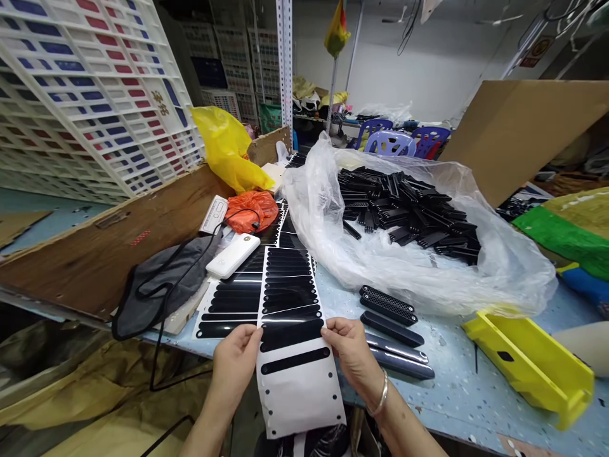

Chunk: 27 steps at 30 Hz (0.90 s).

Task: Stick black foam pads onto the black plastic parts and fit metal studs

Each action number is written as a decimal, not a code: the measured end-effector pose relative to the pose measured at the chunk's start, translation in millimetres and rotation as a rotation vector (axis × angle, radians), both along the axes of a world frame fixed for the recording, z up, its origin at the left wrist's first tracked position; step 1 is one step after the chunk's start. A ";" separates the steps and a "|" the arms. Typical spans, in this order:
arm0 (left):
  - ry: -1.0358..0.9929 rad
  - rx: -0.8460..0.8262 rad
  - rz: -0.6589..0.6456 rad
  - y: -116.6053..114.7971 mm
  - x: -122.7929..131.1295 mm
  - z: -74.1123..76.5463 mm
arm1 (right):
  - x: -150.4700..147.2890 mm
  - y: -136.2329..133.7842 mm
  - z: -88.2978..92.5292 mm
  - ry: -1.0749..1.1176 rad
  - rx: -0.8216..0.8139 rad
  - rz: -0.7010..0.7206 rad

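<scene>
On my feed, white plastic crates (90, 95) stack up along the left of the storeroom, blue and lilac plastic chairs (390, 143) stand at the back, and a large cardboard panel (528, 133) leans in on the right. Across the pale blue tabletop (457, 393), a clear plastic bag (428, 273) fills the middle, with a heap of black plastic parts (404, 212) inside. A yellow plastic tray (528, 365) sits toward the right corner. Toward the left edge lie a gray pouch (162, 285), a white power bank (233, 255) with a black cable (190, 266), an orange bag (252, 211) and a yellow bag (228, 149).

At the near edge, a white backing strip (290, 330) carrying rows of black bars runs back toward the bag, its lower end reaching past the tabletop. My grip is narrow on both sides: the left hand (233, 368) and right hand (349, 349) each pinch one long edge of the strip. Just beside the right hand, black grilles (387, 304) and bars (397, 352) lie in a row. A silver bangle (379, 393) circles the right wrist.
</scene>
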<state>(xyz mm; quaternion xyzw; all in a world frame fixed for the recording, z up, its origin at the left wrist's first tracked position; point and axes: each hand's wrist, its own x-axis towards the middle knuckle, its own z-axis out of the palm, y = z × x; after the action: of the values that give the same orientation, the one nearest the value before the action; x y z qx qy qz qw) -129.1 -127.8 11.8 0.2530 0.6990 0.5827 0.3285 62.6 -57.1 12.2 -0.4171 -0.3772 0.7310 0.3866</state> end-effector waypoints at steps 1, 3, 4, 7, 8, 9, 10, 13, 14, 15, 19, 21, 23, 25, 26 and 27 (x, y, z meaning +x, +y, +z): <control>0.209 -0.013 0.054 -4.0 2.1 3.9 | 0.7 0.8 -0.6 -0.008 -0.007 0.009; 0.502 -0.019 0.048 -11.9 11.2 13.0 | 2.3 2.3 -1.0 -0.023 -0.029 0.028; 0.543 -0.003 -0.044 -14.6 18.1 16.8 | 3.0 2.9 -0.7 -0.027 -0.039 0.038; 0.435 0.022 -0.380 -13.4 42.4 19.8 | 3.8 3.1 2.3 -0.050 0.014 0.074; 0.407 -0.002 -0.453 -9.8 49.3 17.8 | 3.5 2.7 3.9 -0.059 0.063 0.092; 0.387 -0.035 -0.488 -5.3 54.6 15.0 | 3.0 2.1 5.6 -0.070 0.119 0.108; 0.375 -0.068 -0.506 -0.3 58.1 11.8 | 2.3 1.4 7.1 -0.085 0.175 0.121; 0.356 -0.122 -0.511 12.7 58.5 4.6 | -1.1 -0.6 9.4 -0.136 0.291 0.160; 0.354 -0.124 -0.511 15.4 56.4 3.6 | -2.3 -1.0 9.1 -0.160 0.318 0.177; 0.350 -0.123 -0.514 17.4 53.9 3.2 | -3.6 -1.1 8.4 -0.181 0.343 0.194; 0.360 -0.134 -0.541 19.6 45.8 3.6 | -8.1 -0.4 3.1 -0.229 0.418 0.240; 0.418 -0.131 -0.542 19.6 44.1 3.1 | -10.1 0.2 0.4 -0.242 0.438 0.239; 0.506 -0.117 -0.538 19.6 43.0 2.2 | -11.8 0.7 -1.6 -0.257 0.452 0.234; 0.584 -0.097 -0.548 19.7 41.7 1.5 | -13.0 1.3 -3.0 -0.262 0.452 0.229; 0.611 -0.086 -0.564 19.7 40.9 1.4 | -13.4 1.6 -3.5 -0.263 0.448 0.224; 0.632 -0.076 -0.584 19.7 40.1 1.6 | -13.6 2.0 -3.7 -0.261 0.444 0.221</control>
<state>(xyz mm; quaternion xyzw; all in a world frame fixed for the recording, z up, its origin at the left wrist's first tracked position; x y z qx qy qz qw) -89.0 -108.1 13.4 0.5939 0.6852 0.3330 0.2585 49.1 -55.1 8.4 -0.3692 -0.6176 0.6084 0.3348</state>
